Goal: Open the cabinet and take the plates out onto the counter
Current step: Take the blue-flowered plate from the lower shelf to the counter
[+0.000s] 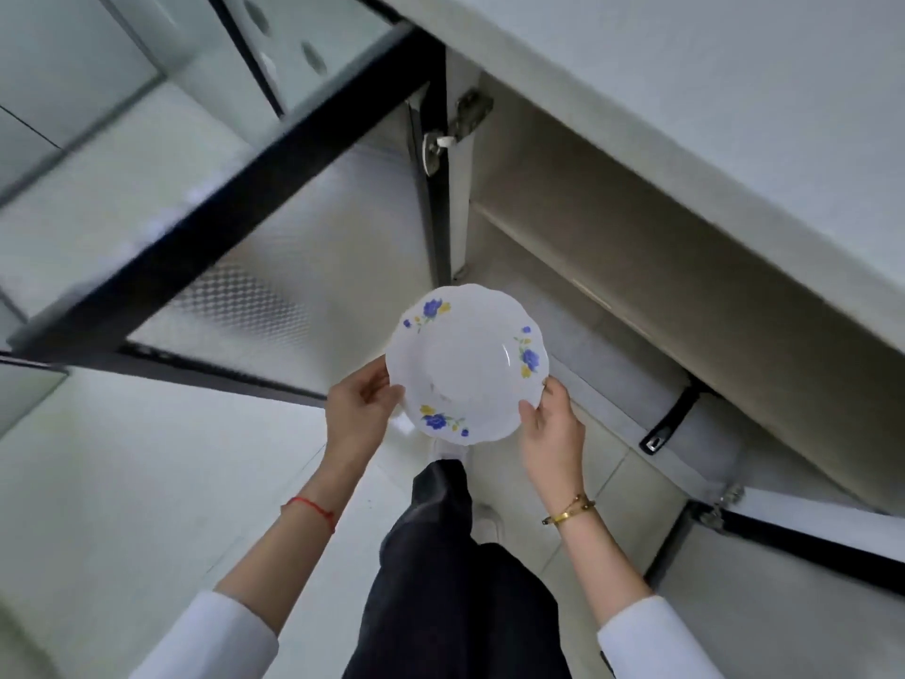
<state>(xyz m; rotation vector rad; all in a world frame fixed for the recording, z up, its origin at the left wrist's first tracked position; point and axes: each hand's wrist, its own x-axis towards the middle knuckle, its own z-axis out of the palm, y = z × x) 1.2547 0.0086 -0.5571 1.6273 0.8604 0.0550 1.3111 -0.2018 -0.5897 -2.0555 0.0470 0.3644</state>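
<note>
A white scalloped plate [467,362] with blue and yellow flowers on its rim is held level in front of the open cabinet [612,267]. My left hand [360,409] grips its left edge and my right hand [551,423] grips its lower right edge. The plate hangs above the floor, below the pale counter [710,100] at the upper right. The cabinet's inside shows a beige shelf with nothing visible on it.
The cabinet's left door [235,237], black-framed with frosted glass, stands swung wide open to the left. A second open door [793,546] is at the lower right. My dark trouser legs and white shoes [450,450] are right below the plate on the tiled floor.
</note>
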